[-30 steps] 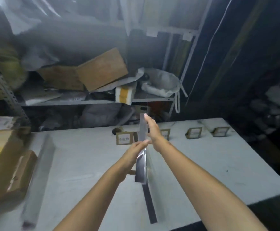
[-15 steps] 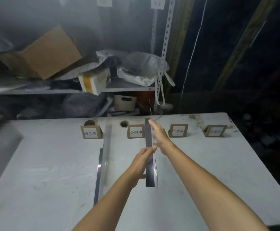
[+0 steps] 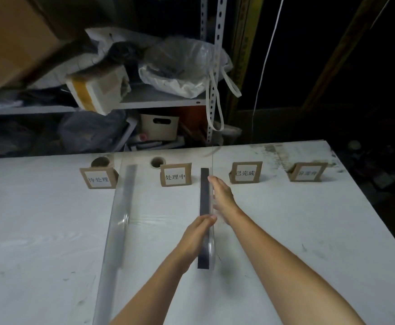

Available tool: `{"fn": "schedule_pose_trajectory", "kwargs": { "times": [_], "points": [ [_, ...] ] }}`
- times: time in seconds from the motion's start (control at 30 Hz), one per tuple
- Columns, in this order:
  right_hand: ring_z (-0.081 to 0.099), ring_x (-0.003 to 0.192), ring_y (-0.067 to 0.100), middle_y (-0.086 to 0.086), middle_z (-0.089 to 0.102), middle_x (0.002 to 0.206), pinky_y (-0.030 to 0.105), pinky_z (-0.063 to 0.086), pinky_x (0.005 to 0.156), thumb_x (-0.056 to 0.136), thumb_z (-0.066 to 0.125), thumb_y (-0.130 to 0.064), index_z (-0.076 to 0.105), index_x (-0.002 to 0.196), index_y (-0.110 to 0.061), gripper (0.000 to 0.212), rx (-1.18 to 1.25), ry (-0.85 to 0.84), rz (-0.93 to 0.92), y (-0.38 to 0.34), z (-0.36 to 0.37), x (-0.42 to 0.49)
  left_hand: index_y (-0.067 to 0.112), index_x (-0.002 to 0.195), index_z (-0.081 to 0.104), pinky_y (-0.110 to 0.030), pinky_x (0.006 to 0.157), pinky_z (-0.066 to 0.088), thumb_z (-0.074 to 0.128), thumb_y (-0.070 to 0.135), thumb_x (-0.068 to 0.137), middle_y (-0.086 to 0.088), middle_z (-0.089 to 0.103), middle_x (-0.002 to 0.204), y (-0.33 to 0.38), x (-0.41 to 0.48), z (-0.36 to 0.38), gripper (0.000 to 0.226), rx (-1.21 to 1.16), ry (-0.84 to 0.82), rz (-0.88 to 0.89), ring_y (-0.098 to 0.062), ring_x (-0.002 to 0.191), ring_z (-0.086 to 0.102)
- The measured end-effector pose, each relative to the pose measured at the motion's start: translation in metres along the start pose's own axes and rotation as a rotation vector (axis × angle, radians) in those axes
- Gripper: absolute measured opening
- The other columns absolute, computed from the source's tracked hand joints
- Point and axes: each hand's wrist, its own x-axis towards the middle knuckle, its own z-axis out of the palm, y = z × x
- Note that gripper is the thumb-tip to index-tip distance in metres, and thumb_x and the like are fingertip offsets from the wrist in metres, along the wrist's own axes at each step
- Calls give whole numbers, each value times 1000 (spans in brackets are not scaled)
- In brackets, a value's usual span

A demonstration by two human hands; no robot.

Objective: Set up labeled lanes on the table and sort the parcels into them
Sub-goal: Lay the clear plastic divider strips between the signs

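Now the left hand and right hand press straight, joined fingers flat against a thin clear divider, dark-edged, upright on the scuffed white table.

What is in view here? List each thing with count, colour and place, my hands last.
table: one, white, foreground
label cards: four, brown with white labels, along the table's far side
dividers: two, clear with dark bases, left one between first and second cards, right one between second and third
holes: two, tabletop behind the first two cards
shelf: one, grey metal, behind the table
cardboard box: one, brown, upper left
white box: one, yellow tape, tilted on the shelf
plastic bags: several, white and clear, on the shelf
bin: one, white, under the shelf
left hand: one, at the right divider's left side
right hand: one, flat on its right side
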Motion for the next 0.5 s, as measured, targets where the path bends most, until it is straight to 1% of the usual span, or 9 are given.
{"fn": "schedule_pose_trajectory", "kwargs": {
  "times": [0.07,0.1,0.13,0.23,0.3,0.37,0.4,0.5],
  "points": [
    [42,138,22,-3,44,153,40,35,114,101,45,-50,45,148,-27,52,-16,-3,9,3,2,3,37,133,48,-43,110,34,44,54,100,12,45,137,-8,7,0,37,22,21,8,-11,124,41],
    [42,138,21,-4,44,153,36,34,111,102,44,-51,45,148,-27,52,-23,2,13,4,2,4,37,134,49,-43,111,35,44,52,101,11,46,140,-11,9,1,37,40,26,7,-12,127,42],
    [42,138,21,-4,45,153,34,33,108,102,43,-51,45,148,-26,52,-28,10,14,5,2,6,37,133,50,-42,110,36,44,50,102,9,47,145,-14,11,3,35,69,31,13,-12,126,43],
    [44,136,21,-2,47,151,33,36,104,102,42,-53,47,147,-26,52,-54,22,-10,5,2,9,34,139,49,-37,105,38,45,48,102,5,45,151,-15,13,6,40,98,26,42,-7,119,43],
    [45,135,20,-2,48,151,29,35,99,102,42,-52,47,146,-26,52,-64,25,-28,5,1,12,33,143,45,-37,106,36,46,51,100,6,42,153,-11,15,8,47,62,21,44,-9,125,42],
    [46,133,18,-2,50,148,27,34,97,103,42,-50,50,144,-23,49,-70,27,-44,4,2,14,33,147,41,-39,109,35,49,56,97,7,39,154,-7,14,9,55,41,6,48,-16,137,40],
    [47,131,18,-1,51,147,27,34,96,103,42,-49,52,142,-23,48,-75,26,-50,3,2,14,33,148,39,-39,109,35,52,56,96,6,38,154,-6,14,9,58,48,-2,56,-18,140,38],
    [47,131,20,0,51,147,28,34,95,104,41,-48,51,143,-22,48,-86,10,-42,2,1,17,34,148,38,-33,105,37,56,50,96,2,38,156,-7,18,9,57,95,-4,80,-20,140,40]
  ]
}}
